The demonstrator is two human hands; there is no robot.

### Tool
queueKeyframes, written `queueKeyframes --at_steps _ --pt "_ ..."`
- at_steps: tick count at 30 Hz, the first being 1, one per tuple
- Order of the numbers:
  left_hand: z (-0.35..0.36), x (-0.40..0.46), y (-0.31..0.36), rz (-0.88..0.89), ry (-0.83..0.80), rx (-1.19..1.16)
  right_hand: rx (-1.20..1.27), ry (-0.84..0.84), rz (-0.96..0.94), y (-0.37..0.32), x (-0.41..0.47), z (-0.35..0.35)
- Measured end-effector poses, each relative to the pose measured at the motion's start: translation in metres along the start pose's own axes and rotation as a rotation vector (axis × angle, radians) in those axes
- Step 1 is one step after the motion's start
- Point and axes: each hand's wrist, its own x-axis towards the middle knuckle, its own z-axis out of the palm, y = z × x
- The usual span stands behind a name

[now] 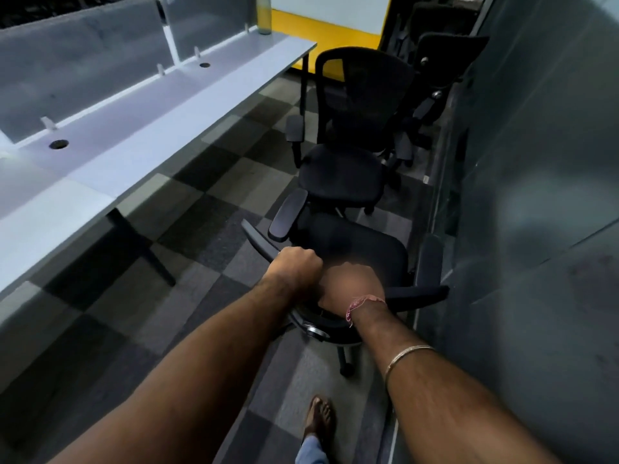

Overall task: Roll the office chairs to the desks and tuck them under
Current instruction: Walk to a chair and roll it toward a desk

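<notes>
Both hands are on the near office chair [355,249] at the centre of the frame. The left hand [296,264] is a tight fist curled over the top edge of the backrest; the right hand [351,284], just beside it, also grips that edge, though it is blurred. The chair is black, with a broad padded seat, curved armrests on either side and a wheeled base on a dark stem below. It stands on the checkered carpet [207,236], well apart from the desk [140,128], a long pale worktop running down the left of the frame. Just beyond, centre top, a second office chair [351,128] shows a mesh back, its seat almost touching the near one.
</notes>
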Motion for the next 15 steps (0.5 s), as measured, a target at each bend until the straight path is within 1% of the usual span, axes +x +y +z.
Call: queueKeyframes --at_steps 4,6,7,10,15 --pt "0.017 -0.053 -0.011 -0.078 -0.013 -0.040 -0.029 0.003 -0.082 -0.043 -0.018 0.002" --pt "0.021 -0.066 -0.011 -0.097 -0.015 -0.036 -0.058 -0.002 -0.107 -0.050 -0.024 0.004" --pt "0.028 -0.085 -0.014 -0.126 -0.017 -0.037 -0.078 -0.001 -0.148 -0.064 -0.029 0.005" --pt "0.027 -0.099 -0.011 -0.133 0.001 -0.022 -0.106 -0.014 -0.183 -0.063 -0.032 0.004" --pt "0.046 -0.152 -0.017 -0.239 -0.031 -0.049 -0.128 -0.032 -0.340 -0.104 -0.049 0.002"
